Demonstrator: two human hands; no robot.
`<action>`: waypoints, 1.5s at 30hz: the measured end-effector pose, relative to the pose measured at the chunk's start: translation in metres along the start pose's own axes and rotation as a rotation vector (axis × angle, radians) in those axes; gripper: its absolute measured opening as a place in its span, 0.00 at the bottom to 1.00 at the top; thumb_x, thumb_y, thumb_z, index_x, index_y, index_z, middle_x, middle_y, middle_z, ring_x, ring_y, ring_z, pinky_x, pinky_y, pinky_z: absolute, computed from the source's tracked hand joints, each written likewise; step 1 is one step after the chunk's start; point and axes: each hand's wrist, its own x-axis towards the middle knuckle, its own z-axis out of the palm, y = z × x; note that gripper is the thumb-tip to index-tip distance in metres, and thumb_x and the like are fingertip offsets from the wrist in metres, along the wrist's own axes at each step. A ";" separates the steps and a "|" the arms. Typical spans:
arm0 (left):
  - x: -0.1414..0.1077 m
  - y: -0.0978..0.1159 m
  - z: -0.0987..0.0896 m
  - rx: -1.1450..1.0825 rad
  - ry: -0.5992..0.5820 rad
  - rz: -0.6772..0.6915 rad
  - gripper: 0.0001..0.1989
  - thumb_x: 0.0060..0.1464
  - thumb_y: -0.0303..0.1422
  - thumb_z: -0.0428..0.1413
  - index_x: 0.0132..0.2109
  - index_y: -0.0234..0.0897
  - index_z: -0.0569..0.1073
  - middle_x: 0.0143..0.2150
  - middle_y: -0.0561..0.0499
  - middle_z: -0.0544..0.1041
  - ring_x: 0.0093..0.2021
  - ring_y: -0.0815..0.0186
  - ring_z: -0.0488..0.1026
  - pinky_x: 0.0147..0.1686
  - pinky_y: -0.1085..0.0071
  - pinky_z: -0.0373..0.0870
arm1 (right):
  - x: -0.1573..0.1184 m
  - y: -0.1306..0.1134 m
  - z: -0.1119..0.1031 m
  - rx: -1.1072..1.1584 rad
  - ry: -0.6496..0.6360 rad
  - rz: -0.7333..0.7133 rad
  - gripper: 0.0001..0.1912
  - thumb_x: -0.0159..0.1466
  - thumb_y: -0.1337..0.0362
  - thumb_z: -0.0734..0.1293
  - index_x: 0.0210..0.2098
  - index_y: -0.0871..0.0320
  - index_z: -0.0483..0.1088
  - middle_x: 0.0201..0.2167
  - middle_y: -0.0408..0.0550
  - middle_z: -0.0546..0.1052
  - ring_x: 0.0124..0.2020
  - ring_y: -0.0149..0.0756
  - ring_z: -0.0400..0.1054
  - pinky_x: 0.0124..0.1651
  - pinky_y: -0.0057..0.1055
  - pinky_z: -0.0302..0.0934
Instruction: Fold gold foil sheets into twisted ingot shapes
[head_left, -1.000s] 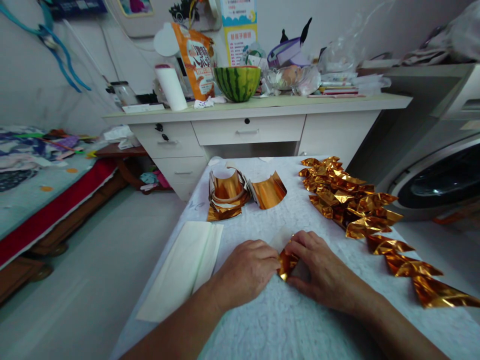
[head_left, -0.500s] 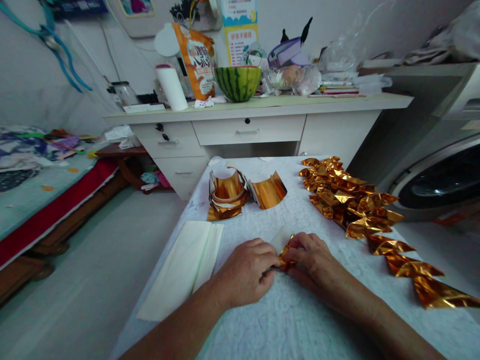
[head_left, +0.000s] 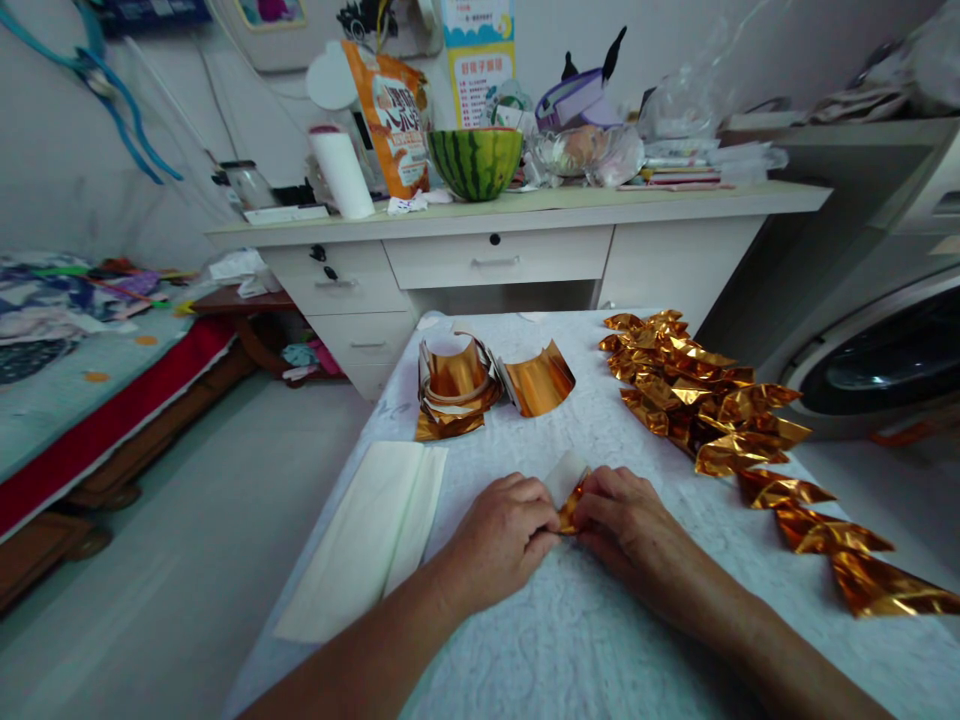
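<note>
Between my two hands is a small piece of gold foil paper [head_left: 570, 508], with a whitish translucent sheet [head_left: 564, 474] sticking out behind it. My left hand [head_left: 504, 540] pinches its left end, thumb against fingers. At its right edge my right hand [head_left: 626, 525] has its fingers closed on the same foil. The fingers hide much of the piece. Beyond them stand curled gold foil sheets [head_left: 456, 385] and one more curved gold sheet [head_left: 541, 380]. A long pile of folded gold foil pieces [head_left: 690, 395] lies on the right. Left of my hands lie pale paper strips [head_left: 367, 540].
All this lies on a table with a pale quilted cloth [head_left: 495, 660]. Behind it a white desk [head_left: 499, 260] holds a cut watermelon [head_left: 476, 165], an orange snack bag [head_left: 394, 125] and a paper roll [head_left: 341, 172]. A bed [head_left: 112, 400] is at left, a washing machine [head_left: 885, 300] at right.
The fingers of both hands have shifted slightly on the gold foil, and my left thumb and fingers have drawn closer together at its end. The other things stay where they were.
</note>
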 end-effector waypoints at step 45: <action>-0.001 0.009 0.010 0.011 0.145 -0.275 0.06 0.53 0.24 0.55 0.30 0.38 0.71 0.38 0.51 0.68 0.43 0.61 0.64 0.45 0.62 0.63 | 0.009 -0.007 0.013 0.077 0.104 0.147 0.07 0.60 0.71 0.65 0.25 0.57 0.68 0.31 0.47 0.70 0.36 0.38 0.62 0.40 0.37 0.55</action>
